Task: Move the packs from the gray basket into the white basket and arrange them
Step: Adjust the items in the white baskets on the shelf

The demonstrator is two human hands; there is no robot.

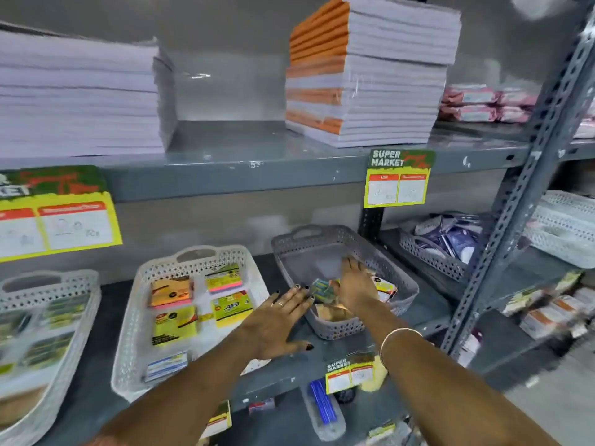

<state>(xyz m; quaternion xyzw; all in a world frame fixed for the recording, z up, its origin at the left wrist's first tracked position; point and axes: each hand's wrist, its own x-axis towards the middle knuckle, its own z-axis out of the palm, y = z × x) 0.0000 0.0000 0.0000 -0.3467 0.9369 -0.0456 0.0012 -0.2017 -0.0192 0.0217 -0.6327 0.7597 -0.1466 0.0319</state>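
Hands first: our left hand point(273, 323) lies flat and spread, fingers apart, empty, between the white basket point(135, 317) and the gray basket point(396, 278) on the shelf point(289, 358). Our right hand point(354, 288) reaches into the gray basket over the remaining packs point(322, 289); we cannot tell whether its grip has closed. Several packs already sit in the white basket.

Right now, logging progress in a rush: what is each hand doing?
Left hand: open, flat, holding nothing, beside the gray basket.
Right hand: inside the gray basket over the packs; grip cannot be told.
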